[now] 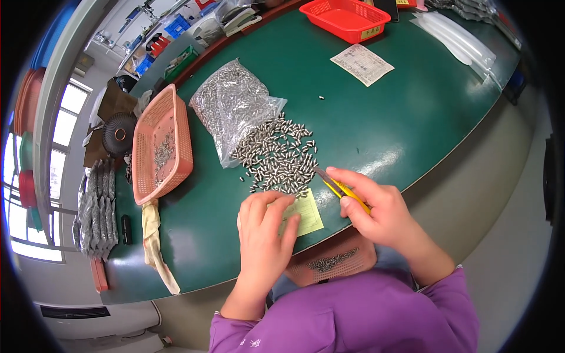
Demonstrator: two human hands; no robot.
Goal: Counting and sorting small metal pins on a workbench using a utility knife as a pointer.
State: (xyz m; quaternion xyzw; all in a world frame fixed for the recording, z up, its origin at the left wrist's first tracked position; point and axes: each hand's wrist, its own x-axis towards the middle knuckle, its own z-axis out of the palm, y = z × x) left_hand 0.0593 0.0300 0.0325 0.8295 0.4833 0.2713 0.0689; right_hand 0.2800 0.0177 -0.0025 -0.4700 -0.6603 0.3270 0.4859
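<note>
A loose heap of small metal pins spreads over the green table, spilling from the mouth of a clear plastic bag full of the same pins. My left hand rests at the near edge of the heap, fingers bent and thumb apart, with nothing seen in its grasp. Under its thumb side lies a pale green paper slip. My right hand grips what looks like a yellow utility knife between thumb and fingers. Its metal tip points at the right side of the heap.
To the left stands a pink basket holding some pins, near a pale cloth strip and stacked grey packets. Another pink basket sits below the table edge at my lap. Farther off are a red tray, a paper label and plastic bags.
</note>
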